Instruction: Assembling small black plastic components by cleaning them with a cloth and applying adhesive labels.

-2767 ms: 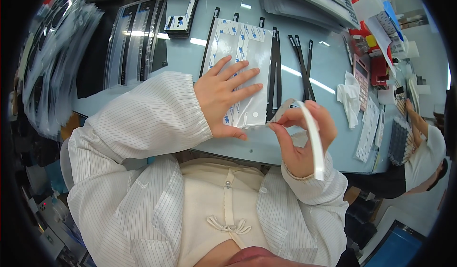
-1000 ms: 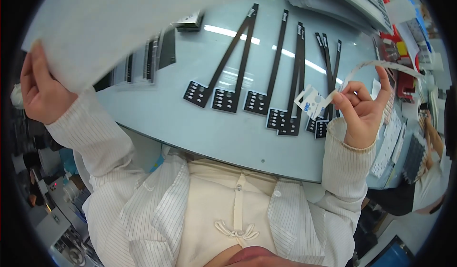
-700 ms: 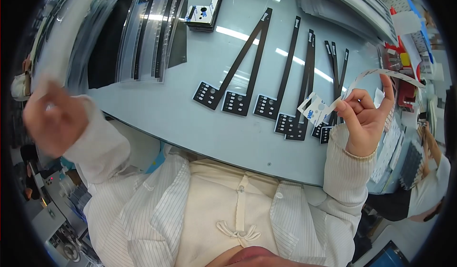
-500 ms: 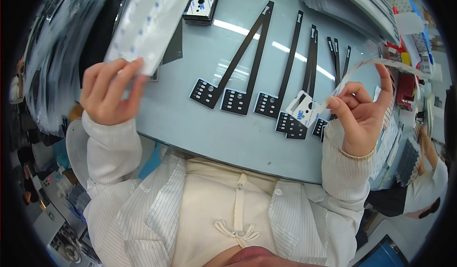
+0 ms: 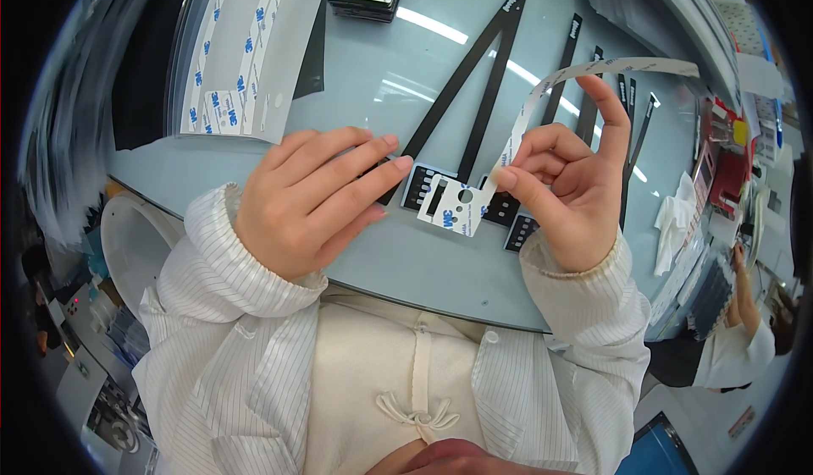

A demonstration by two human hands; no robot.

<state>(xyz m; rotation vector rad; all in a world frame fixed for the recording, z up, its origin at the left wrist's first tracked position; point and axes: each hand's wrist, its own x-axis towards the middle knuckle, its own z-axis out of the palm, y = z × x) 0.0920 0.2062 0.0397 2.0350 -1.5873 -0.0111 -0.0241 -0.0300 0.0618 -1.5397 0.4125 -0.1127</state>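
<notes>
My right hand [image 5: 574,200] pinches an L-shaped adhesive piece [image 5: 461,206] with white, blue-printed backing. Its long thin strip curls up and away behind my fingers, and the wide end with cut-outs hangs above the table. My left hand [image 5: 309,204] has its fingers stretched out, holding nothing. Its fingertips lie over the lower end of the leftmost black L-shaped panel [image 5: 461,67] and hide that end; whether they press on it I cannot tell. Beside it, another black panel [image 5: 494,94] meets it at the top. Several more black panels [image 5: 570,47] lie to the right, partly behind my right hand.
A clear sheet with white, blue-printed adhesive strips [image 5: 247,47] lies at the far left. A stack of dark plates [image 5: 364,5] stands at the back. Clear plastic sheets pile up at left [image 5: 76,77] and right [image 5: 669,26]. A person [image 5: 735,352] sits at far right.
My left hand has let go of the backing sheet, which now lies flat, and has come right to the leftmost panel. My right hand has brought the adhesive piece left over the panels.
</notes>
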